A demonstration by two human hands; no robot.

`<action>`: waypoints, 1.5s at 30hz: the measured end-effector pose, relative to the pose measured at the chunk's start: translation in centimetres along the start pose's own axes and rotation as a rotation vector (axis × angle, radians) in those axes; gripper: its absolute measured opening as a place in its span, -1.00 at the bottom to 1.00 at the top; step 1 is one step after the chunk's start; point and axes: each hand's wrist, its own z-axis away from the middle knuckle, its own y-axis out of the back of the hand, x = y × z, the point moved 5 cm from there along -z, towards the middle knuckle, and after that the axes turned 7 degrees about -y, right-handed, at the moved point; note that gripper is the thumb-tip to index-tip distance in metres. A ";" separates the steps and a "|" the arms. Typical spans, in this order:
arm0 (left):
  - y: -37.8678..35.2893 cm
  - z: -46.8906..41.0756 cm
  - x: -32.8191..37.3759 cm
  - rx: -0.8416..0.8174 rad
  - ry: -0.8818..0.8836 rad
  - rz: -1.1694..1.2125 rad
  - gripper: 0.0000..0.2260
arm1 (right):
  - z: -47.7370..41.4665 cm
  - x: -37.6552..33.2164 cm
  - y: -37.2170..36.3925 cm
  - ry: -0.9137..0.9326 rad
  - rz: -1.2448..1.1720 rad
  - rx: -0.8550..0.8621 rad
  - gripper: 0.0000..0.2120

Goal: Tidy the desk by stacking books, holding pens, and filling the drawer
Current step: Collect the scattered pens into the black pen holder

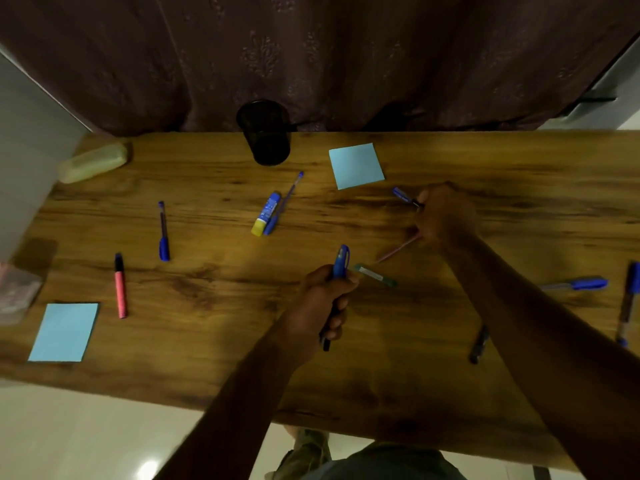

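Observation:
My left hand [325, 299] is closed around a blue pen [340, 259] that points up out of the fist, over the middle of the wooden desk [214, 282]. My right hand [445, 214] grips a blue pen [401, 195] and a thin pink pen [398, 250], farther right. A green pen [375, 274] lies between the hands. A black mesh pen holder [266, 133] stands at the back edge. Loose on the desk are a blue pen [163, 232], a pink marker [120, 287], a glue stick [266, 213] beside another blue pen [284, 202].
Two light blue note pads lie on the desk, one at the back [356, 165] and one at the front left [64, 331]. A pale pouch [92, 162] sits at the back left. More pens [588, 284] lie at the right. A dark curtain [311, 57] hangs behind.

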 end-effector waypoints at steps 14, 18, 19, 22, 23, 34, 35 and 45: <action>-1.2 -1.4 2.8 -0.042 0.036 0.331 -0.47 | 8.2 -7.5 2.8 0.375 -0.652 -0.346 -0.86; -1.3 -1.6 3.2 -0.116 0.020 0.382 -0.44 | 9.4 -7.8 2.1 0.426 -0.653 -0.404 -0.83; -1.3 -1.6 3.3 -0.145 0.014 0.395 -0.44 | 9.6 -7.8 1.9 0.441 -0.639 -0.423 -0.82; -1.2 -1.7 3.4 -0.193 0.005 0.424 -0.51 | 10.2 -7.8 1.5 0.497 -0.566 -0.460 -0.78; -1.0 -1.7 3.5 -0.177 0.009 0.410 -0.58 | 10.3 -7.8 1.4 0.500 -0.568 -0.482 -0.77; 0.7 -2.1 2.6 -0.111 -0.096 0.390 -0.81 | 5.8 -3.0 0.4 0.315 -0.062 -0.296 -0.60; 0.8 -2.1 2.5 -0.113 -0.105 0.378 -0.80 | 5.7 -2.8 0.1 0.323 -0.004 -0.276 -0.63; 1.5 -2.0 3.1 -0.114 -0.165 0.334 -0.82 | 5.0 -2.6 -0.7 0.338 0.027 -0.290 -0.79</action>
